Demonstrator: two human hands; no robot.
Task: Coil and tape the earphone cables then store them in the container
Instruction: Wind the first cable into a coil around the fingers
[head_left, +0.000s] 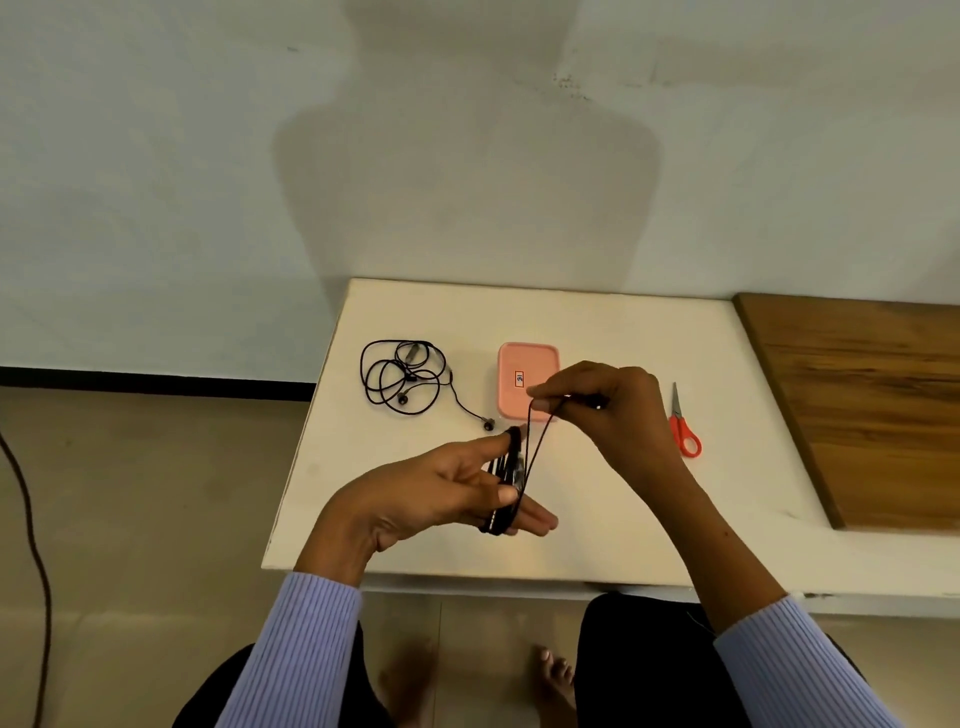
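A black earphone cable (511, 470) is wound in several turns round the outstretched fingers of my left hand (447, 493), with the thumb pressing on the coil. My right hand (597, 410) pinches the free end of that cable above and to the right, pulling a loop taut. A second black earphone (402, 379) lies loosely tangled on the white table (623, 493), at its far left. The pink lidded container (524, 371) sits behind my right hand, partly hidden by it.
Red-handled scissors (683, 423) lie to the right of my right hand. A wooden board (872, 405) lies along the table's right side. A wall stands just behind the table. A dark cord (31, 545) trails over the floor at far left.
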